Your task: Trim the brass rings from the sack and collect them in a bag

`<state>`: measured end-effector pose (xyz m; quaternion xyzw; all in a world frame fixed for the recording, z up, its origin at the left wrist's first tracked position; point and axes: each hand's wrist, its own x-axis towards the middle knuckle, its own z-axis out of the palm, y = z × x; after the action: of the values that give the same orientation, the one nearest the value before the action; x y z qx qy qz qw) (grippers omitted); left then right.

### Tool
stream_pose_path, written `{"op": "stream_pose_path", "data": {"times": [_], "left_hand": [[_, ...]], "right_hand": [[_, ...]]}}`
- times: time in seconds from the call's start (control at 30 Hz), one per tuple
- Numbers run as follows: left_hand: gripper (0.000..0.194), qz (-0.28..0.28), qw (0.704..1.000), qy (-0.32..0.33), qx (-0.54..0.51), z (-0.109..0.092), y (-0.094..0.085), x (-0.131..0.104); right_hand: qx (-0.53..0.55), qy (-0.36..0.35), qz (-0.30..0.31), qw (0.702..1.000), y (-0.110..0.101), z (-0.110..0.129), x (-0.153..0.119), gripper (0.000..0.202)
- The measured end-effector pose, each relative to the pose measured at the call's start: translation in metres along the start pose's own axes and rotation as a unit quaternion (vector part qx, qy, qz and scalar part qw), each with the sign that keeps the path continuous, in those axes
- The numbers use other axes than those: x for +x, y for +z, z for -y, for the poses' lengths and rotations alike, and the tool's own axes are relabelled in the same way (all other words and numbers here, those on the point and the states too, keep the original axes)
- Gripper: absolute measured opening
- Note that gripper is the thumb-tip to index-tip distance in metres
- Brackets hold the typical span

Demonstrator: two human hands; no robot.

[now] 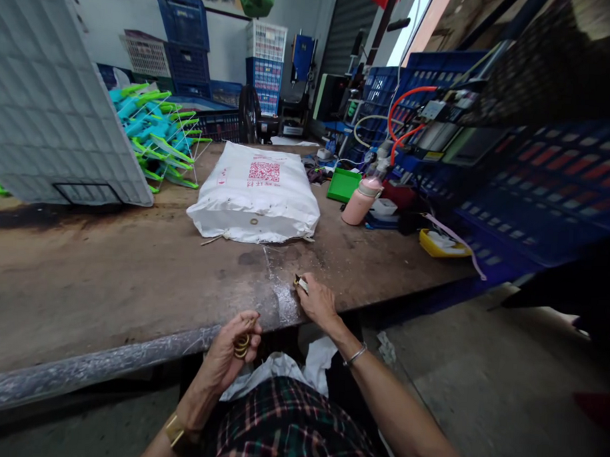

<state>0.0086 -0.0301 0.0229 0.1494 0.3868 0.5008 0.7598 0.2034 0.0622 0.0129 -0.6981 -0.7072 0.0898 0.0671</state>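
Note:
My left hand [235, 348] is half closed at the table's front edge, with several brass-coloured rings [241, 346] in its curled fingers. Its thumb and forefinger meet at the tip; anything pinched there is too small to make out. On the tabletop, my right hand [316, 300] is closed around a small object with a whitish body and a dark and yellow end [301, 283]; its kind cannot be told. Beyond both hands lies a stuffed white sack [256, 187] with red print, a small brass-coloured ring [254, 221] on its near side.
A pale ribbed panel [64, 100] stands at the left, beside a pile of green and blue plastic parts [158, 133]. To the right are a pink bottle [362, 202], a green tray [343, 184] and a yellow dish [442, 245]. Blue crates [552, 170] rise past the table's right edge.

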Motion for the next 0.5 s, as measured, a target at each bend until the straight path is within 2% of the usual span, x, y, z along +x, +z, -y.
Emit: {"op": "stream_pose_path", "data": {"times": [0.1, 0.3, 0.4, 0.5], "left_hand": [[0.022, -0.006, 0.999, -0.01, -0.044, -0.001, -0.006, 0.003], [0.009, -0.067, 0.994, -0.03, -0.08, 0.001, -0.01, 0.006], [0.009, -0.057, 0.995, -0.025, -0.081, 0.0, -0.01, 0.006], [0.013, -0.039, 0.996, -0.011, -0.074, -0.002, -0.011, 0.007]], "right_hand": [[0.032, -0.011, 0.006, 0.999, 0.002, 0.006, 0.002, 0.023], [0.098, -0.057, 0.005, 0.994, 0.007, 0.021, 0.004, 0.016], [0.143, -0.087, -0.001, 0.986, 0.012, 0.029, 0.005, 0.012], [0.242, -0.113, -0.007, 0.964, 0.017, 0.035, 0.007, 0.012]]}}
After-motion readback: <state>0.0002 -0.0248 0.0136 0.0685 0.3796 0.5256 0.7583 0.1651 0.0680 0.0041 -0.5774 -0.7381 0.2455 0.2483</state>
